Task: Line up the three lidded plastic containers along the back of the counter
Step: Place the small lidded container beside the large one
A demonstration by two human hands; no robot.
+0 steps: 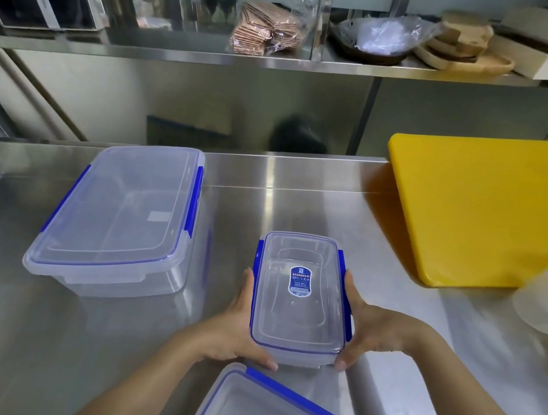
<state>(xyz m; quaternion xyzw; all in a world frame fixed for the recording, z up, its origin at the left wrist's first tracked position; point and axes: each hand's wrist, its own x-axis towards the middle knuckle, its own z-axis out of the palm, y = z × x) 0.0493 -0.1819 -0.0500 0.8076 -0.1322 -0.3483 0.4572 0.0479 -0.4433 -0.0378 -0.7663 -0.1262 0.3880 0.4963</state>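
Both hands, left hand (233,326) and right hand (368,326), are clasping the small lidded container (301,297) mid-surface, fingers pressing its blue side clips; squeezing could be popping a clip or bumping the large container (119,216).

Reaching forward with both bare forearms, left hand (233,326) and right hand (366,325) clasping opposite long sides, thumbs nearest, fingers curling under
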